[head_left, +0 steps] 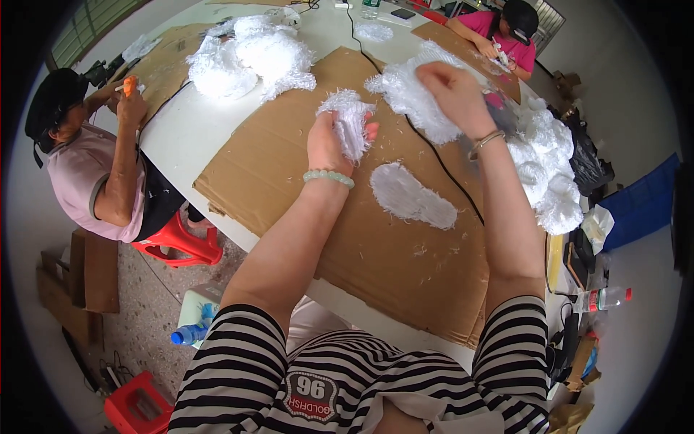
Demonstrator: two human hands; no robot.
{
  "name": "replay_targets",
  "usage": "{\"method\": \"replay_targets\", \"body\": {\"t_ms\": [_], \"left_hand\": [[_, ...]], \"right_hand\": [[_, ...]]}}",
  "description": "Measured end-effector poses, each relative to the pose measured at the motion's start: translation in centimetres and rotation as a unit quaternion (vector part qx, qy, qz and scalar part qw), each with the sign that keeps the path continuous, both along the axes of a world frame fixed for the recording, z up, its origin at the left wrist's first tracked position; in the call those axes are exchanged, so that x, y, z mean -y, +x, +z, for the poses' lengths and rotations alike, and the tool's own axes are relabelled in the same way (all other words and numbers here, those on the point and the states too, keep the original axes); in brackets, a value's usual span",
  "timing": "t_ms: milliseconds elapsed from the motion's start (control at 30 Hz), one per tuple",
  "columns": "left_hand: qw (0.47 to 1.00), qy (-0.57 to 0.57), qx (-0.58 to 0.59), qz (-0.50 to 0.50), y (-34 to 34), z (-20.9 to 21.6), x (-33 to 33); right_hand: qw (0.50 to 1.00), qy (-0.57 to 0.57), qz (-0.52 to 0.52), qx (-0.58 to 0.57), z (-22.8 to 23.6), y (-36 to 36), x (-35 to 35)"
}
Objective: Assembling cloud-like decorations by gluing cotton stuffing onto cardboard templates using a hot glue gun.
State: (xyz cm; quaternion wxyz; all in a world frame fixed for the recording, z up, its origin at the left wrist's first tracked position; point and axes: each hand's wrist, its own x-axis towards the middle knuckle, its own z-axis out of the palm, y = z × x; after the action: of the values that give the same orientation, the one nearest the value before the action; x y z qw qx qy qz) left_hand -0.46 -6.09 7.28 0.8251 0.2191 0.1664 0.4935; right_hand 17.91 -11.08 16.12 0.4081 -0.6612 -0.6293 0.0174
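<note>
My left hand (329,148) is palm up, its fingers curled round a white, frayed piece of fibrous mesh (350,126). My right hand (454,95) hovers to the right over a heap of white mesh (412,90). Its fingers are bent together, and whether anything is between them is hidden. Between my forearms, a white sole-shaped mesh piece (410,197) lies flat on the brown cardboard sheet (275,152). Loose white fibres are scattered round it.
A black cable (452,176) crosses the cardboard. White bundles (253,54) lie at the far left, more (546,159) at the right. Two people work at the table: one on the left with an orange-handled tool (130,85), another (499,40) at the far right. A bottle (603,299) is at the right.
</note>
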Motion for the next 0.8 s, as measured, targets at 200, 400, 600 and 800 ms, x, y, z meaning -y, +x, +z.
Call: {"method": "replay_targets", "body": {"t_ms": [200,400,600,800], "left_hand": [[1.000,0.023,0.007,0.016,0.7,1.2,1.6],[0.998,0.040,0.055,0.012,0.6,1.9,2.1],[0.998,0.060,-0.006,0.016,0.8,2.8,2.6],[0.987,0.150,-0.056,-0.002,2.4,6.1,1.3]], "right_hand": [[0.963,-0.264,0.034,-0.041,-1.7,-5.1,2.1],[0.957,-0.119,0.144,-0.223,-2.3,-4.4,3.7],[0.944,-0.185,0.145,-0.231,-1.2,-2.2,6.3],[0.961,-0.110,0.070,-0.245,2.2,-0.6,7.3]]}}
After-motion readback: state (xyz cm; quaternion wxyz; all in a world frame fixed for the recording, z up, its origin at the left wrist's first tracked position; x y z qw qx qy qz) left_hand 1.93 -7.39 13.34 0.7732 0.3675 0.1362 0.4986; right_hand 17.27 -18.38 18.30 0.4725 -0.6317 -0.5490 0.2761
